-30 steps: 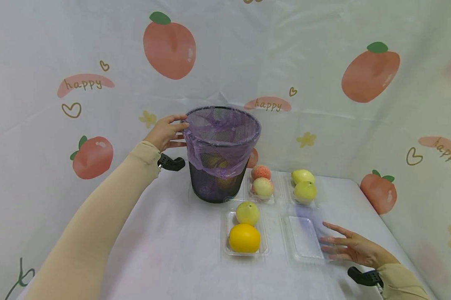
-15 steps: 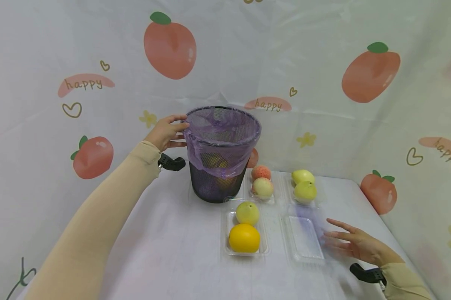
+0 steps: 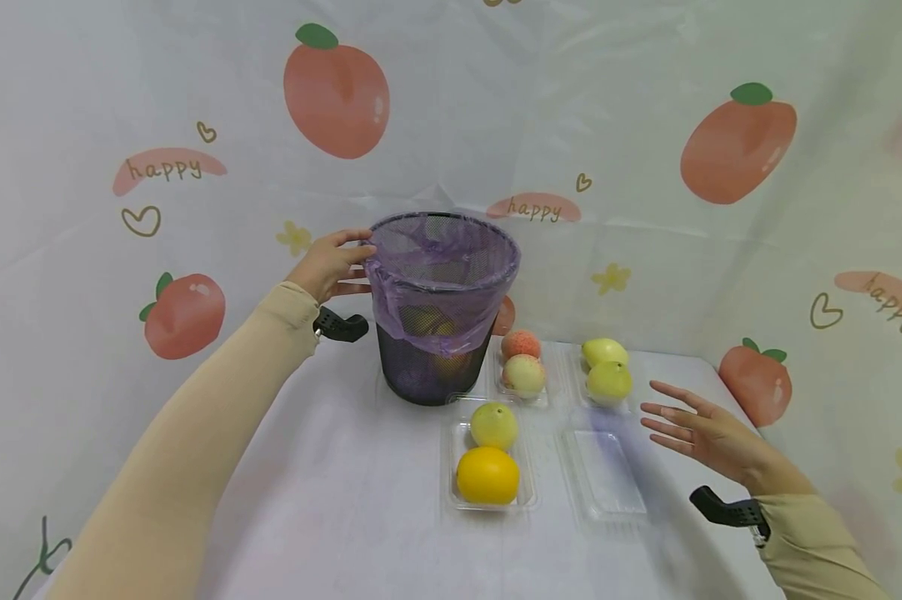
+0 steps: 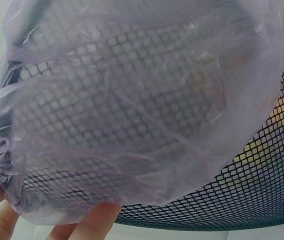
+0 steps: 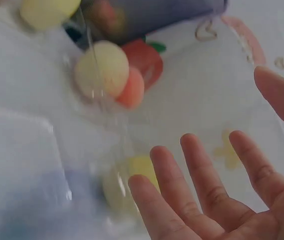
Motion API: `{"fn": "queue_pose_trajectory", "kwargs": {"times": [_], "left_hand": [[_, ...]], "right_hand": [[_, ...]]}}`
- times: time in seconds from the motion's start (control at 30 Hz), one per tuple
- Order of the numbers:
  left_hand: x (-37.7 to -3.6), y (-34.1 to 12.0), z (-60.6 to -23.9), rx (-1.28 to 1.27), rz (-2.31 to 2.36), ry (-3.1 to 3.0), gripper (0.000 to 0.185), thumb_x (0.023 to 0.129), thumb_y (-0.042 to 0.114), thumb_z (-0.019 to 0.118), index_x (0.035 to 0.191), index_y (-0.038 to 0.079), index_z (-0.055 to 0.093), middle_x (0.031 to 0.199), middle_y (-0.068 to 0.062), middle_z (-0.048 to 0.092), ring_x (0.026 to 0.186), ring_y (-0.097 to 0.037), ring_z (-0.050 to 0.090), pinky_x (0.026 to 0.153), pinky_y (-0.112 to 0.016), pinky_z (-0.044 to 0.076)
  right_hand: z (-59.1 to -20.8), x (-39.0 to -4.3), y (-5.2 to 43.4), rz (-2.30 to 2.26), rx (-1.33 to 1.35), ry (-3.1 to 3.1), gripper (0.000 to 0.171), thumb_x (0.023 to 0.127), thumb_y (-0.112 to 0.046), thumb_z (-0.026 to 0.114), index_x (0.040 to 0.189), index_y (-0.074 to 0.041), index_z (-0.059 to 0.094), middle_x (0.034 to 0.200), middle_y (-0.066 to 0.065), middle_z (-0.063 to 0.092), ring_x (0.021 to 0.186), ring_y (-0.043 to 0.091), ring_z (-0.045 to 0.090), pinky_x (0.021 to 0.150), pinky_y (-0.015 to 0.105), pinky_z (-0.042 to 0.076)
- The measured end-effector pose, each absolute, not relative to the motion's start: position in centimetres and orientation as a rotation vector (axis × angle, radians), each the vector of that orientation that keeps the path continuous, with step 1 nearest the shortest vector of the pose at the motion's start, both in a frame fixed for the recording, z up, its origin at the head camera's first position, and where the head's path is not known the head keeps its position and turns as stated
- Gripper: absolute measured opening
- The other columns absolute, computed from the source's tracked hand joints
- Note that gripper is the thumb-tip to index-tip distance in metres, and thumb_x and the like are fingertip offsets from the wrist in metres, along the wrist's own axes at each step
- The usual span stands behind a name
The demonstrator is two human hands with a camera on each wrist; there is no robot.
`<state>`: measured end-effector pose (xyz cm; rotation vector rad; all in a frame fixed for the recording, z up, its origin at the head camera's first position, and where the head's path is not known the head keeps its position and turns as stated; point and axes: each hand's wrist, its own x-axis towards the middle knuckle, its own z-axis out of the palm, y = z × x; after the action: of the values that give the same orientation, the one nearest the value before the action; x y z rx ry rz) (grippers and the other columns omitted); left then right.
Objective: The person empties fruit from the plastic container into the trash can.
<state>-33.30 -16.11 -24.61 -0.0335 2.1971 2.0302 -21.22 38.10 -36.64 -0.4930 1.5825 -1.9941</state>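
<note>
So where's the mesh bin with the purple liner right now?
In the head view, the mesh bin stands near the middle, with the left hand at its rim on the left and a red fruit just to its right.

black mesh bin — purple liner; golden-yellow fruit at its five o'clock — white backdrop, red printed peach at its eleven.

The count stands at 1 mesh bin, 1 purple liner, at least 4 clear trays and 6 fruits outside the bin. Yellow shapes behind the mesh cannot be counted. Also recorded: 1 left hand, 1 right hand.
</note>
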Motion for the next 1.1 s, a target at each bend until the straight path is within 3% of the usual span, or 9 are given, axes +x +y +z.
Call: {"fn": "queue_pose_trajectory", "kwargs": {"times": [0.4, 0.87, 1.1], "left_hand": [[-33.1, -16.1, -24.6, -0.032, 2.020, 2.203, 0.052, 0.102, 0.021, 0.050, 0.152, 0.021, 0.034, 0.116, 0.000, 0.047, 0.098, -0.018, 0.056, 0.087, -0.033, 0.058], [-32.9, -15.8, -24.2, -0.055, 2.043, 2.174, 0.053, 0.101, 0.020, 0.052, 0.151, 0.020, 0.034, 0.110, 0.000, 0.048, 0.092, -0.016, 0.058, 0.081, -0.032, 0.060], [-33.0, -15.9, -24.3, -0.065, 2.036, 2.188, 0.053, 0.102, 0.020, 0.051, 0.151, 0.021, 0.034, 0.110, -0.001, 0.048, 0.092, -0.016, 0.057, 0.082, -0.032, 0.060]], "right_hand": [[-36.6, -20.8, 30.2, -1.831, -0.377, 1.753, 0.041, 0.103, -0.008, 0.045, 0.141, -0.021, 0.043, 0.129, 0.002, 0.058, 0.120, 0.020, 0.059, 0.102, 0.035, 0.050], [-39.5, -20.5, 25.5, -1.751, -0.218, 1.759, 0.062, 0.100, -0.017, 0.055, 0.151, -0.001, 0.023, 0.132, 0.014, 0.054, 0.122, 0.032, 0.056, 0.101, 0.049, 0.049], [-40.5, -20.7, 24.0, -1.767, -0.133, 1.728, 0.071, 0.100, -0.013, 0.054, 0.152, 0.004, 0.008, 0.133, 0.019, 0.050, 0.114, 0.025, 0.061, 0.100, 0.051, 0.050]]}}
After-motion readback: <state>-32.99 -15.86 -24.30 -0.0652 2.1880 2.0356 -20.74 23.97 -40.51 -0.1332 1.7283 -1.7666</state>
